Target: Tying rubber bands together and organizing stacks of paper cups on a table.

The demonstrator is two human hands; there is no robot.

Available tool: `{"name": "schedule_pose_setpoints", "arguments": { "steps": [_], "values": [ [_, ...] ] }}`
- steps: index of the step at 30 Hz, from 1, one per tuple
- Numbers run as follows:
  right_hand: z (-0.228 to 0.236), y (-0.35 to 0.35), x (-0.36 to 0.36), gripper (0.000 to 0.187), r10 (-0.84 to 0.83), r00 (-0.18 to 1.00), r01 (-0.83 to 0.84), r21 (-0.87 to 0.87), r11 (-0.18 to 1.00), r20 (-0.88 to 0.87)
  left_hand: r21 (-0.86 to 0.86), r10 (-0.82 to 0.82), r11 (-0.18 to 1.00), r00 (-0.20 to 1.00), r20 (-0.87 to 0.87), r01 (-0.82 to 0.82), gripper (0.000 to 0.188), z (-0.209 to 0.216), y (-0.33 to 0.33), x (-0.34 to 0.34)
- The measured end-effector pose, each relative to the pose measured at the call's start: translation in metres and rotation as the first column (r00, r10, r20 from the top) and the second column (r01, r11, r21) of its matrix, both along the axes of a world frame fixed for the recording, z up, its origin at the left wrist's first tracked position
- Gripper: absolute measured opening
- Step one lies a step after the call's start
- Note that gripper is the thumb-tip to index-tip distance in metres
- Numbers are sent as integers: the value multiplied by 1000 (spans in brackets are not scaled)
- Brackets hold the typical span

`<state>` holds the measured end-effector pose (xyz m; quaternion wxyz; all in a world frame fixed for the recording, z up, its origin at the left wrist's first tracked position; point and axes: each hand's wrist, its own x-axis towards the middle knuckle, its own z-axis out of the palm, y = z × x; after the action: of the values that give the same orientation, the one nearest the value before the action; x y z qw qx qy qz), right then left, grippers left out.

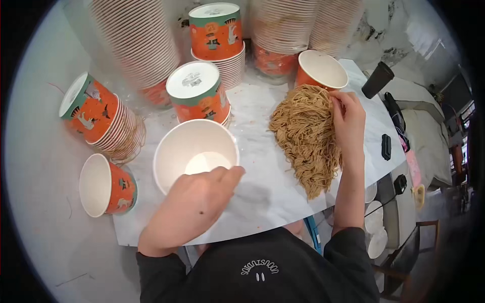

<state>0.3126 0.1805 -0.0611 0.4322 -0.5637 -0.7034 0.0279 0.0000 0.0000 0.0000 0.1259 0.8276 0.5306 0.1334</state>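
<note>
A white-lined paper tub [169, 146] stands with its mouth up at the middle left. My left hand [204, 194] lies across its near rim, with fingers curled together toward the right. The thumb and fingertips are mostly hidden beneath, so what they hold cannot be made out. To the right spreads a large heap of thin tan looped strands [305, 134]. At the heap's upper right edge my right hand [348, 116] has thumb and fingers closed in a pinch on the strands.
Around the left and back stand orange-and-green paper tubs [202, 98], some stacked, with tan strands round one left stack [126, 134]. A tub lies sideways [96, 187]. Tall tub stacks [134, 38] rise behind. At right are an open tub [323, 70], a black cup [378, 80] and a small black object [386, 146].
</note>
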Motion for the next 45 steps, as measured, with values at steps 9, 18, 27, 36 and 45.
{"name": "schedule_pose_setpoints", "arguments": {
  "steps": [9,18,27,36,45],
  "values": [
    [8,31,12,22,65,891,-138,133,982,449,31,-34,999,978,204,29,38,-3,13,36],
    [59,-50,-45,15,436,900,-423,296,856,25,-4,162,979,765,624,-204,43,9,22,49],
    [83,-79,-77,10,668,744,-663,118,739,-4,-153,175,984,368,913,-91,32,1,35,50],
    [61,-70,-85,10,767,624,-773,25,634,-145,-275,352,933,434,829,-233,13,0,29,31],
    [165,-55,-81,21,705,705,-484,779,400,76,-39,89,996,902,423,-81,63,-13,25,39]
  ]
}}
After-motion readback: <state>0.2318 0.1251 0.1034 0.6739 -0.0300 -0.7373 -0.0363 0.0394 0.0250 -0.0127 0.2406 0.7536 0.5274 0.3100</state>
